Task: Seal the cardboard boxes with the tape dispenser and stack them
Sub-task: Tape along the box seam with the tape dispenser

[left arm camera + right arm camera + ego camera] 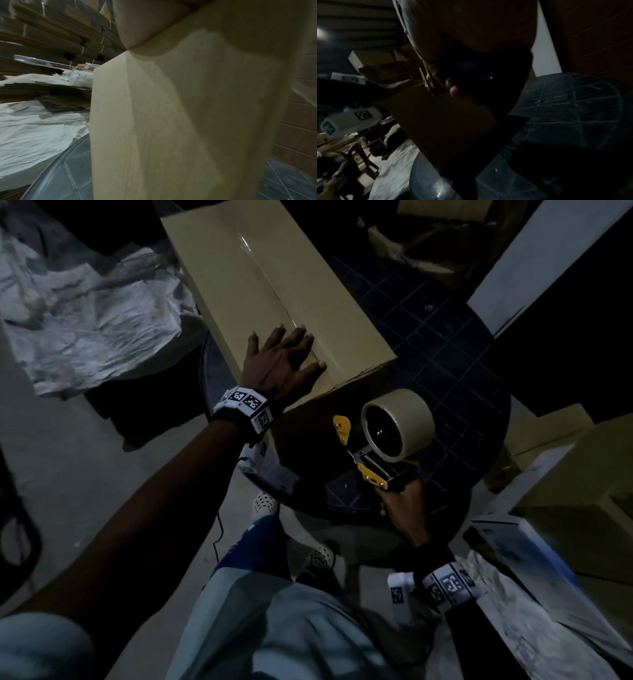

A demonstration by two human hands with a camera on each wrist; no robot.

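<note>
A long tan cardboard box (274, 285) lies on a dark round table (445, 364), with clear tape running along its top seam. My left hand (284, 350) rests flat on the near end of the box, fingers spread. In the left wrist view the box's side (171, 121) fills the frame under my palm. My right hand (406, 511) grips the handle of a yellow tape dispenser (380, 446) with a tan tape roll, held just off the box's near end. The right wrist view is dark; fingertips (453, 88) curl round the dispenser's handle.
Crumpled white sheeting (85, 313) lies to the left of the table. More cardboard boxes (582, 501) stand at the right, and a white panel (548, 261) leans at the far right. Flat cardboard stacks (51, 33) fill the background. My feet (263, 503) are below the table edge.
</note>
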